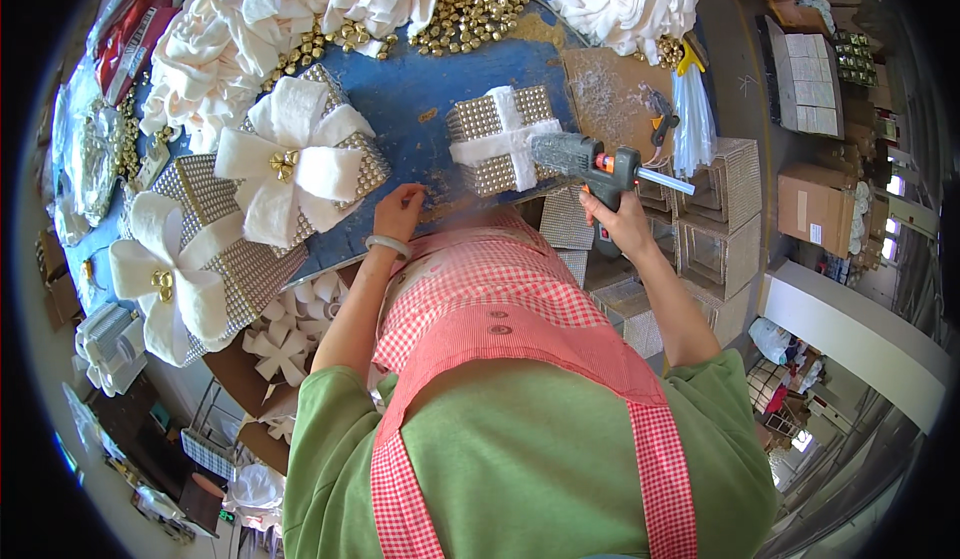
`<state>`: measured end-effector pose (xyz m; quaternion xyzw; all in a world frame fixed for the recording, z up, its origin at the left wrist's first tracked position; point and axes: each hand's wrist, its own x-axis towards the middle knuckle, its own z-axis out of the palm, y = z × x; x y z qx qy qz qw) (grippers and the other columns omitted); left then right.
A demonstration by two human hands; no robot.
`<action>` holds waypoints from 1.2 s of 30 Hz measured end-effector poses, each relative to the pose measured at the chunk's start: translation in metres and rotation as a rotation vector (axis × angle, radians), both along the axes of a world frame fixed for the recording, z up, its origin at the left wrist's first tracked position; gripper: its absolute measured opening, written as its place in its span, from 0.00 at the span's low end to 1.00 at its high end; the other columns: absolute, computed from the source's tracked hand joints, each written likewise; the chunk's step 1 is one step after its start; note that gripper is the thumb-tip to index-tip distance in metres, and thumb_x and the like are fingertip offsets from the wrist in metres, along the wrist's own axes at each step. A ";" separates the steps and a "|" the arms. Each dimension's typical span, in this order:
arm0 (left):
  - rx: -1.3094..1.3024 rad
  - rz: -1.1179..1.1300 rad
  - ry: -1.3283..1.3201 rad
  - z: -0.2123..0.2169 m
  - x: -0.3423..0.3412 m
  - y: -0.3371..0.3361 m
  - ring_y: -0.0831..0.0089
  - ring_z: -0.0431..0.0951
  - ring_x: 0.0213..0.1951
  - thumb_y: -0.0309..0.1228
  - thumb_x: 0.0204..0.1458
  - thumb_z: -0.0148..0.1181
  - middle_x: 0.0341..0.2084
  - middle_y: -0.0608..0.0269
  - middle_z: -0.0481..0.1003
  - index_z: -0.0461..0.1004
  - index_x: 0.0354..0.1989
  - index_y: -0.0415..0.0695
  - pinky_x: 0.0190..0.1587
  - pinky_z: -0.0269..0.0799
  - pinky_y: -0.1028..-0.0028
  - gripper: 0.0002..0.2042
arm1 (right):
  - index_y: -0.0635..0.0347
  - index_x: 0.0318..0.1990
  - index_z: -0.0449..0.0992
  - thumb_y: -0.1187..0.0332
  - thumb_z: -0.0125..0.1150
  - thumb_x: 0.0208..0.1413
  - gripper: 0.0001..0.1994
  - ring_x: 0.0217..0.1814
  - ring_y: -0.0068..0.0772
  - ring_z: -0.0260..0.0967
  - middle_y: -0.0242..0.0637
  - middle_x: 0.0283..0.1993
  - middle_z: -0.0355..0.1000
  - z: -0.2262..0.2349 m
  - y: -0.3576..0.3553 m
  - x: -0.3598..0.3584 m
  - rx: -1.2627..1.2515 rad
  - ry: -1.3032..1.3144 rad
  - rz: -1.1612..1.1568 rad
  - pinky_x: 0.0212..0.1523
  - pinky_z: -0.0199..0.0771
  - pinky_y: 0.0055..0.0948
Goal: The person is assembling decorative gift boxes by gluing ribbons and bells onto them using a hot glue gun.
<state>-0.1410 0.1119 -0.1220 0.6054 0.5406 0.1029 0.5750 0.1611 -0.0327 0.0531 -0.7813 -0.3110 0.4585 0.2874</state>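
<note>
My right hand [622, 221] grips a grey hot glue gun [590, 162] with an orange trigger, its nozzle touching the right side of a small studded silver box [490, 149] wrapped in a white ribbon cross. The box rests on the blue table [420, 89]. My left hand [400, 209], a pale bangle on its wrist, lies at the table's near edge, fingertips on the surface left of and below the box, holding nothing I can make out.
Two finished studded boxes with white bows and gold centres [300, 159] [190, 259] stand at left. Cream fabric flowers [250, 29] and gold beads [470, 19] line the far edge. Glue sticks [692, 119] and plain studded boxes [725, 194] sit at right.
</note>
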 end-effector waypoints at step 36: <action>0.103 0.179 0.067 0.077 0.049 -0.017 0.72 0.79 0.31 0.33 0.54 0.56 0.30 0.55 0.79 0.77 0.42 0.41 0.36 0.74 0.74 0.11 | 0.51 0.42 0.74 0.46 0.69 0.44 0.24 0.29 0.24 0.70 0.27 0.31 0.72 -0.215 0.006 0.196 0.013 0.661 -0.758 0.29 0.70 0.25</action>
